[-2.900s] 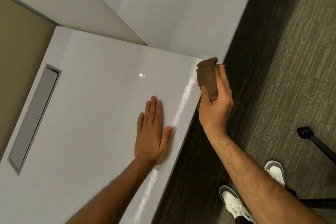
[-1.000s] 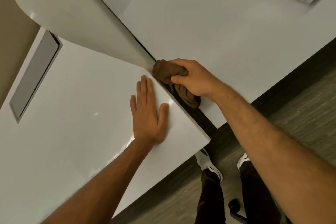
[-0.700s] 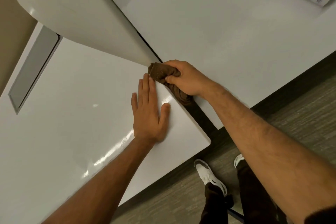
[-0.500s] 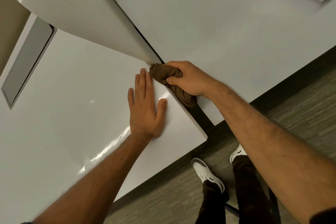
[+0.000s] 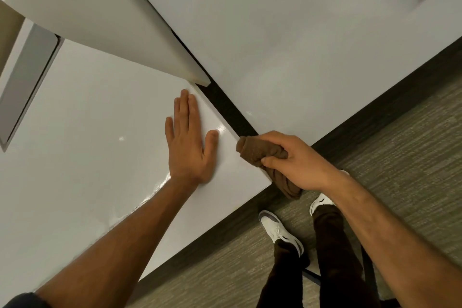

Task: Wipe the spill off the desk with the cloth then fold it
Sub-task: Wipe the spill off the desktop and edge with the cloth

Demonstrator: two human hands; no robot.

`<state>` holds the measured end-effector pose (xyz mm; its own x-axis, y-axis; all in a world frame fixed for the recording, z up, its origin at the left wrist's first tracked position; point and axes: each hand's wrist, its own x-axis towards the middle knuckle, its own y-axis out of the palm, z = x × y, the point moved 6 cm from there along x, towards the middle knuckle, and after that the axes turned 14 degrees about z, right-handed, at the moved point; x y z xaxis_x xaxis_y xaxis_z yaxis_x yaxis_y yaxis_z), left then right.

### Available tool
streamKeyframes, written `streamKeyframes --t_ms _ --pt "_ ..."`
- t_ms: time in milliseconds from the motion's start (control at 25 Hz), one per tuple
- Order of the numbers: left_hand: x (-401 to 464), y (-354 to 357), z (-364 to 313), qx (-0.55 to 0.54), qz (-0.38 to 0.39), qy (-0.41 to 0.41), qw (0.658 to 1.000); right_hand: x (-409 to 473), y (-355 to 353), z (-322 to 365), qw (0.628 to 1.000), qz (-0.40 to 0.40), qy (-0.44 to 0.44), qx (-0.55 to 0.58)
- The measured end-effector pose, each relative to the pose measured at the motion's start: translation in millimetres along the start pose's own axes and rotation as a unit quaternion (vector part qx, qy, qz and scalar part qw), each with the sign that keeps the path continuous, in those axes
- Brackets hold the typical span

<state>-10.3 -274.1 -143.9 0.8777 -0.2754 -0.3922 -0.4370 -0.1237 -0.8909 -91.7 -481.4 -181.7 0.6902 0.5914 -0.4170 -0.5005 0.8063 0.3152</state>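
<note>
The right hand [image 5: 297,162] was clenched around the bunched brown cloth [image 5: 260,151], pressed against the near right edge of the glossy white desk [image 5: 100,120] beside the dark gap — its tail hanging past the corner. The left hand [image 5: 188,142] lay flat, grasping nothing, bracing the top. To wipe well, I would keep the wad tight on the edge and use 1 firm stroke — a faint wet streak showed near the left forearm.

Head-worn view, steeply down, close
</note>
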Motion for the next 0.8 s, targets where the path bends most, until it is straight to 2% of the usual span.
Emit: streamKeyframes --t_ms 120,240,280,440,600,800 --pt "0 -1 -2 -0.006 0.002 -0.005 1.000 -31 5 -13 0.999 0.024 0.012 0.023" --pt "0 0 -2 -0.006 0.000 -0.006 1.000 -41 -5 -12 0.995 0.087 0.044 -0.036" --pt "0 0 -1 -0.006 0.000 -0.005 1.000 -37 -13 -5 0.994 0.086 0.047 -0.045" --pt "1 1 1 -0.007 0.002 -0.005 1.000 18 -49 51 0.998 -0.046 -0.052 0.014" --pt "1 1 1 -0.006 0.001 -0.003 1.000 106 -24 101 0.995 -0.031 -0.089 -0.046" --pt "0 2 -1 -0.006 -0.004 -0.006 1.000 119 -6 92 0.994 -0.035 -0.082 -0.067"
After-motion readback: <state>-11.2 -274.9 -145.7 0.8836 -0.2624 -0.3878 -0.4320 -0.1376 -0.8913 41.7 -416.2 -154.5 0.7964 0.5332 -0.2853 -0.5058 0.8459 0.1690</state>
